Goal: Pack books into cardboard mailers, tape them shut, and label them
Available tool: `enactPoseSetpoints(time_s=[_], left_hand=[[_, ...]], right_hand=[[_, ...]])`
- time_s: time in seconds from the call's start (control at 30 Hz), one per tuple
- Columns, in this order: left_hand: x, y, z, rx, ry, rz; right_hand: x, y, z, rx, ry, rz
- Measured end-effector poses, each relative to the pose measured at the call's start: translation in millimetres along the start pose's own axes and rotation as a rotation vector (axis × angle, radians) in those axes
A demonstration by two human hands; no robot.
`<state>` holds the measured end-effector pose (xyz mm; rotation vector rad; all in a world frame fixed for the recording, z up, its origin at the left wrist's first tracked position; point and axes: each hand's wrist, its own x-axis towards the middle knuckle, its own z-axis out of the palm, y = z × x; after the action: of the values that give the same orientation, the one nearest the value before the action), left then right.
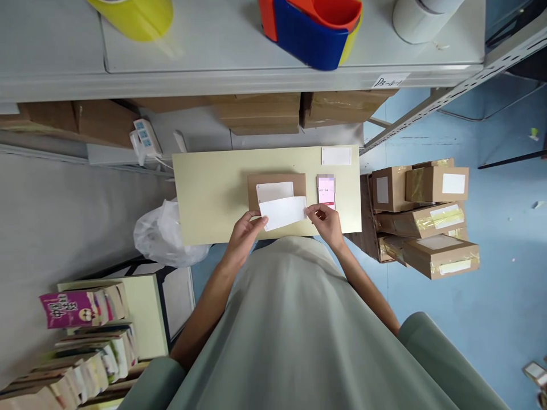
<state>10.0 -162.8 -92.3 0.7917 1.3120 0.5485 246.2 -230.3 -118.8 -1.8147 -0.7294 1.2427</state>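
Observation:
A blank white sheet of label paper is held a little tilted over the front of a small cardboard box. My left hand pinches its lower left corner between thumb and fingers. At the sheet's right edge, my right hand is closed on the corner. Another white label lies on the box top, partly covered by the held sheet. Just beyond my right hand is a phone with a lit pinkish screen. Near the table's far right corner rests one more white paper.
The pale yellow table stands below a grey shelf. To its right, labelled cardboard boxes are piled. On the left are a white plastic bag, a power strip and stacked books.

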Motion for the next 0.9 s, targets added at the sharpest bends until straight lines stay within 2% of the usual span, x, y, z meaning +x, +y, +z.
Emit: enactPoseSetpoints(time_s=[0.17, 0.53, 0.73, 0.9], left_hand=[[1.7, -9.5, -9.0, -0.005, 0.004, -0.016], [22.6, -44.1, -29.5, -0.067, -0.046, -0.087], [23.8, -48.0, -33.2, -0.093, -0.114, -0.113], [26.0, -45.1, -39.5, -0.088, -0.099, -0.083]], right_hand=[[-9.0, 4.8, 8.7, 0.001, 0.003, 0.0], [-29.9, 6.1, 17.9, 0.007, -0.035, 0.002], [-31.5, -1.0, 21.5, -0.034, -0.023, 0.012], [-21.8, -1.3, 30.7, -0.06, -0.016, 0.018]])
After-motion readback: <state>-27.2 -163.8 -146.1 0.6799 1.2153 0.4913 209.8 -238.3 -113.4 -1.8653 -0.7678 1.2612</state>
